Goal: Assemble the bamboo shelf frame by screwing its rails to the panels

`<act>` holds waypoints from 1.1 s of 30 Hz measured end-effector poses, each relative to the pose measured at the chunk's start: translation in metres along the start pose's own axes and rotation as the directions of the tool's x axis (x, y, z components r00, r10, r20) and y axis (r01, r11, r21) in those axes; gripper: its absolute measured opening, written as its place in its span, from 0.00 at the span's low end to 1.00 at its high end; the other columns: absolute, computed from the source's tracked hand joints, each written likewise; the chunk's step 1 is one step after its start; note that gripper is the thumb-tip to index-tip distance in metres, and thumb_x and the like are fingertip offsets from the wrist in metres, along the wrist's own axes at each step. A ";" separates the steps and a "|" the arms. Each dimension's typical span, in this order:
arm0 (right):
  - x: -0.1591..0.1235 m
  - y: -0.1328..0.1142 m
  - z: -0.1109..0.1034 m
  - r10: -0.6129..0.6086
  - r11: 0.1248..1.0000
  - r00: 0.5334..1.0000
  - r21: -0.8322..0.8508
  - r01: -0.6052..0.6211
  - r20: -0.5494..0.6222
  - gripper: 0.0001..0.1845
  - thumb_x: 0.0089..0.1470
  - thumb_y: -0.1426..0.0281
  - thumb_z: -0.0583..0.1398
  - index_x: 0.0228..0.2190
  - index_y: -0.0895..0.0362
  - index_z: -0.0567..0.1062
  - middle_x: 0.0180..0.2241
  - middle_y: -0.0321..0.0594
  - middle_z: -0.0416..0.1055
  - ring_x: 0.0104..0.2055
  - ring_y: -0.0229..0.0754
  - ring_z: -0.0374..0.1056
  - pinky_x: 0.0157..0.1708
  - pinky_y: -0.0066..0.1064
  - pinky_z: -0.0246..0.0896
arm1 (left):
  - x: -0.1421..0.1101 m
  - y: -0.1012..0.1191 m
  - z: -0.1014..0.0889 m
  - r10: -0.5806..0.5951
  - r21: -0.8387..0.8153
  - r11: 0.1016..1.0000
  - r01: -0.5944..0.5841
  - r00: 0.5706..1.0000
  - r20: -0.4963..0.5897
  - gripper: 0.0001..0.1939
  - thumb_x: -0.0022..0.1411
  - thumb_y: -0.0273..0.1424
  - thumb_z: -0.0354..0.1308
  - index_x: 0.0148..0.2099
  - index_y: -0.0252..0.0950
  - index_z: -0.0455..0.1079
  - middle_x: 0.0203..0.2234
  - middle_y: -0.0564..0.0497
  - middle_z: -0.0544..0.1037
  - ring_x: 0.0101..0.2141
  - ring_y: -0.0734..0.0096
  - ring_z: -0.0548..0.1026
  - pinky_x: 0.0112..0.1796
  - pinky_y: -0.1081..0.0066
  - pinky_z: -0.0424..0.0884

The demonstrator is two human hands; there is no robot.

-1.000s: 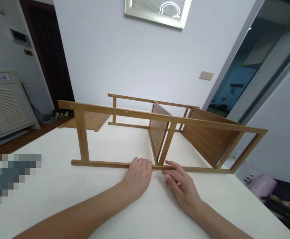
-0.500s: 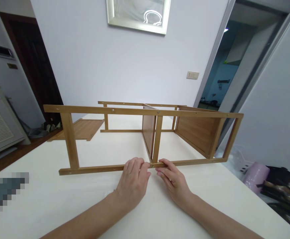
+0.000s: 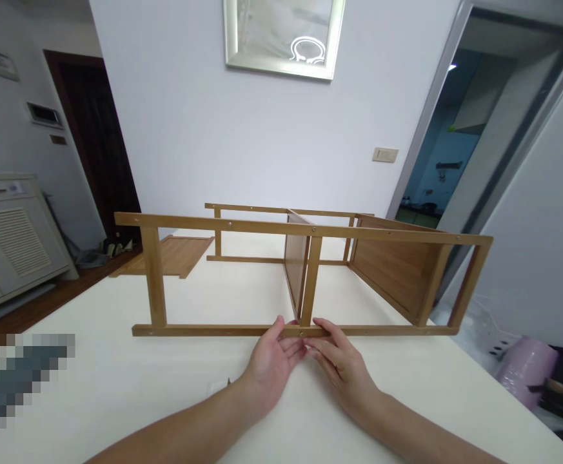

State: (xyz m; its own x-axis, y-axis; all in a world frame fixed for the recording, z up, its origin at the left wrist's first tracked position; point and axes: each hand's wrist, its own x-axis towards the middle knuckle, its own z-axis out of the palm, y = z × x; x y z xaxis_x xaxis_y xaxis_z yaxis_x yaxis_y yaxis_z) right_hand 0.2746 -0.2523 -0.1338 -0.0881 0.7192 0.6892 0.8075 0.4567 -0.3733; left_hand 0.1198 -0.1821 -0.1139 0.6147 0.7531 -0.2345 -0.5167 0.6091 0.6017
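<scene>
A bamboo shelf frame [image 3: 223,330] lies on its side on the white table [image 3: 117,386], with two shelf boards fitted between its ladder-like side frames. My left hand [image 3: 274,361] is at the near bottom rail, just left of the middle upright [image 3: 310,277]. Its palm is turned toward the right, its thumb is on the rail and its fingers are loosely apart. My right hand [image 3: 342,364] is beside it, its stretched fingers touching the rail at the joint under that upright. I see nothing held in either hand.
A loose shelf board [image 3: 165,254] lies at the table's far left edge. A small white bit [image 3: 213,388] sits on the table near my left wrist. A white cabinet [image 3: 10,238] stands left; a pink container [image 3: 523,367] and a white basket [image 3: 487,335] are on the floor right.
My left hand has turned from palm-down over the rail to palm-sideways with the fingers spread. The right hand stays at the joint. The view has shifted a little.
</scene>
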 end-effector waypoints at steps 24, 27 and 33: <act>0.001 -0.028 -0.026 -0.490 0.848 0.870 -0.200 0.491 0.058 0.15 0.60 0.81 0.53 0.47 0.61 0.71 0.38 0.50 0.75 0.41 0.44 0.72 0.37 0.34 0.70 | -0.009 0.001 0.001 0.019 0.023 1.000 -0.018 0.999 -0.037 0.21 0.68 0.42 0.50 0.38 0.26 0.72 0.35 0.34 0.81 0.43 0.58 0.80 0.54 0.63 0.69; 0.003 -0.034 -0.027 -0.476 0.852 0.878 -0.219 0.476 0.056 0.13 0.62 0.79 0.51 0.45 0.62 0.72 0.40 0.50 0.76 0.45 0.43 0.73 0.42 0.31 0.71 | -0.009 0.001 0.001 0.021 0.027 0.999 -0.020 0.998 -0.058 0.19 0.68 0.40 0.51 0.35 0.28 0.71 0.34 0.35 0.81 0.40 0.59 0.80 0.51 0.63 0.70; 0.004 -0.036 -0.024 -0.465 0.862 0.883 -0.196 0.467 0.061 0.14 0.64 0.79 0.49 0.42 0.62 0.74 0.39 0.50 0.76 0.45 0.41 0.73 0.43 0.29 0.71 | -0.009 0.001 0.002 0.013 0.034 0.999 -0.011 0.998 -0.068 0.18 0.68 0.40 0.53 0.33 0.30 0.71 0.33 0.37 0.81 0.42 0.58 0.80 0.49 0.64 0.72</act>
State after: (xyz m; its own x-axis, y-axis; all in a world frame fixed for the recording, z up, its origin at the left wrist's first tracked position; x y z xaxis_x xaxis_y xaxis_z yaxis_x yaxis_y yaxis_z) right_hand 0.2593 -0.2784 -0.1034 -0.4889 0.4553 0.7441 0.7692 0.6273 0.1216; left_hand 0.1148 -0.1885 -0.1100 0.5657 0.7763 -0.2782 -0.5027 0.5921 0.6299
